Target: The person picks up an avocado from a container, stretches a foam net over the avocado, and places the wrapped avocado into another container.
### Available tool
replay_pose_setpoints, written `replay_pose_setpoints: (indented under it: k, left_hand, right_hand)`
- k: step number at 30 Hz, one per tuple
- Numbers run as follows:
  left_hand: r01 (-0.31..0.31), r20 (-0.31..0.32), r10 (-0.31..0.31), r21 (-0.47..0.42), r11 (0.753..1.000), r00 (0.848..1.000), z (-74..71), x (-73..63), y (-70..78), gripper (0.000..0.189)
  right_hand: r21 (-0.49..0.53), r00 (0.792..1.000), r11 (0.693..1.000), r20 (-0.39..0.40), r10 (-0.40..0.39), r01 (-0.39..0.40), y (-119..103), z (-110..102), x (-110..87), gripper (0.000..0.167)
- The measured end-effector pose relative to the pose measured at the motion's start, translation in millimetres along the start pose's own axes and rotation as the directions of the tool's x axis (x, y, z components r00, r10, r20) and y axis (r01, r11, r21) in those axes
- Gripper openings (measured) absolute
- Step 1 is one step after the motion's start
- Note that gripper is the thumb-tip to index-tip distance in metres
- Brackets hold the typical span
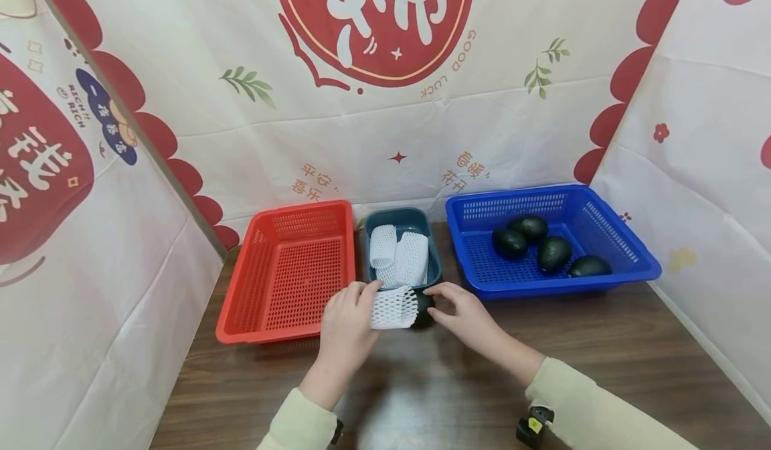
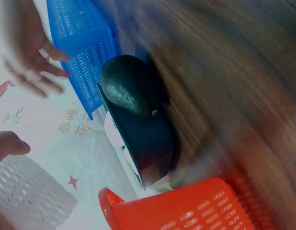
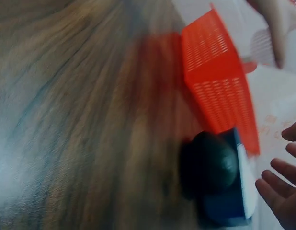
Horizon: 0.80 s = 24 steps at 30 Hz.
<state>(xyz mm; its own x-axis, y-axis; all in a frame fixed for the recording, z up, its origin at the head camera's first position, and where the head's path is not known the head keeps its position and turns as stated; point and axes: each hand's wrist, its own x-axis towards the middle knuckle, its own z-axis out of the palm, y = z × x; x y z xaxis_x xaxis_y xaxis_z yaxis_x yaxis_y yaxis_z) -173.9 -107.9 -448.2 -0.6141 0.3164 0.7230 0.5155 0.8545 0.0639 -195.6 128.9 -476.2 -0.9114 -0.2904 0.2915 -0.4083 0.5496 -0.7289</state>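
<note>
My left hand (image 1: pixel 349 323) holds a white foam net sleeve (image 1: pixel 394 308) in front of the small teal bin (image 1: pixel 435 262); its thumb shows on the sleeve (image 2: pixel 33 196) in the left wrist view. One dark green avocado (image 1: pixel 424 308) stands on the table against the bin's near side. From the head, the foam sleeve partly covers it. Both wrist views show this avocado (image 2: pixel 129 86) apart from the hands. Above and to its right is my right hand (image 1: pixel 466 313), fingers spread and slightly bent, holding nothing. More white foam sleeves (image 1: pixel 413 257) lie inside the teal bin.
A red plastic basket (image 1: pixel 289 337) with no items visible in it stands left of the bin. On the right, a blue basket (image 1: pixel 560 289) contains several avocados (image 1: pixel 554 254). Printed cloth walls (image 1: pixel 385 128) enclose the back and sides of the wooden table (image 1: pixel 458 383).
</note>
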Motion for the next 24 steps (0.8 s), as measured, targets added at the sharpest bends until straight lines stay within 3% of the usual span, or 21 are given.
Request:
replay_pose_setpoints:
  k: [5, 10, 15, 24]
  left_hand:
    - [0.006, 0.023, -0.005, -0.01, 1.0, 1.0, -4.7, -0.7, -2.4, 0.045]
    - [0.002, 0.029, 0.0, -0.087, 0.996, 1.0, -4.5, -1.7, -4.9, 0.042]
    - [-0.01, 0.029, 0.013, -0.104, 0.995, 0.999, -3.9, -2.5, -6.5, 0.042]
    - [0.021, 0.079, -0.018, -0.039, 0.999, 0.997, -6.1, -3.2, -3.2, 0.043]
  right_hand:
    - [-0.074, 0.993, 0.99, 0.019, 0.119, -0.117, 19.3, 13.3, 5.2, 0.039]
    - [-0.073, 0.964, 0.963, 0.037, 0.264, -0.261, 36.8, 26.4, 11.7, 0.052]
    - [-0.044, 0.944, 0.947, 0.071, 0.321, -0.318, 45.3, 38.6, 16.3, 0.065]
    - [0.04, 0.919, 0.921, 0.102, 0.381, -0.387, 47.0, 49.5, 19.8, 0.065]
